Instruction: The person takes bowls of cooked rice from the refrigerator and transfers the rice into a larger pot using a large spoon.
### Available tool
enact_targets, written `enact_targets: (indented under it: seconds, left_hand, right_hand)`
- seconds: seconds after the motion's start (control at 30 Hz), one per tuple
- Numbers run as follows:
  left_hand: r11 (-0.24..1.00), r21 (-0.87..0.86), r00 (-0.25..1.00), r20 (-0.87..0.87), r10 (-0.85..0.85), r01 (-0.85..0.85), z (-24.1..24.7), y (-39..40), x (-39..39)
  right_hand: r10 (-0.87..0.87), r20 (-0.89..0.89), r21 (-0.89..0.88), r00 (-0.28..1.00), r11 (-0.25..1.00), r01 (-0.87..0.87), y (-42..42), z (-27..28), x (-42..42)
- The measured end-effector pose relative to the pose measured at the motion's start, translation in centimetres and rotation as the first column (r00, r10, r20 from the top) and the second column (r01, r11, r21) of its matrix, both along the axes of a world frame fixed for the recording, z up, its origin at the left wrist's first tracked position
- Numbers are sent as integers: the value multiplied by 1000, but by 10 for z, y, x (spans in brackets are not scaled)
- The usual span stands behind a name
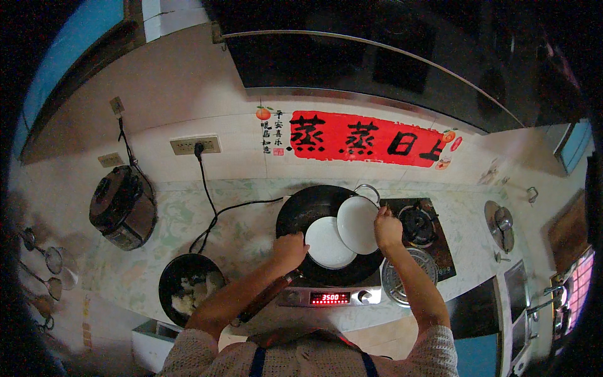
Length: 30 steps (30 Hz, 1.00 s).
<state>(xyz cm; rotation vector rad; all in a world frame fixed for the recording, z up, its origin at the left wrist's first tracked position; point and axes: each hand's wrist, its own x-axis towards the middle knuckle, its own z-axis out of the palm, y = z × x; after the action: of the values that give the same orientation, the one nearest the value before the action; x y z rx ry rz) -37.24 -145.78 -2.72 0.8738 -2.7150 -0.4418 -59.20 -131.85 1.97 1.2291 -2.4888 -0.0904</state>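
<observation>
My left hand (290,252) grips the left edge of a round white dish (330,242) above a black wok (299,205). A second white dish (356,226) is held at its right edge by my right hand (389,228). This second dish is tilted and overlaps the upper right of the first. What lies in the wok under the dishes is hidden. The wok sits on an induction cooker (292,298) with a lit red display. Its dark wooden handle (264,301) points down-left below my left forearm, and a metal loop handle (369,189) shows at the far side.
A black pan (193,287) with pale food stands left, partly behind my forearm. A round metal steamer rack (393,282) sits under my right forearm, beside a gas hob (419,226). Further left are a rice cooker (125,207) and a black power cord (216,214). A range hood (358,66) hangs above.
</observation>
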Motion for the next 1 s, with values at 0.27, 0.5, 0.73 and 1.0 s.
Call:
enact_targets:
  seconds: [0.27,0.5,0.73,1.0]
  left_hand:
    - [996,-89,981,187,47,-31,-38,-1,-51]
    - [885,-229,906,226,-357,405,-44,15,-51]
    - [852,-213,842,387,-376,478,-45,11,-40]
    - [868,-221,873,325,-364,445,-43,1,-27]
  right_hand:
    - [43,-165,-108,985,992,-61,-5,15,-14]
    - [12,-20,-74,1000,997,-13,-25,12,-39]
    - [189,-165,119,968,978,-170,-51,17,-42]
    - [91,85,122,992,987,-101,-79,-32,-51]
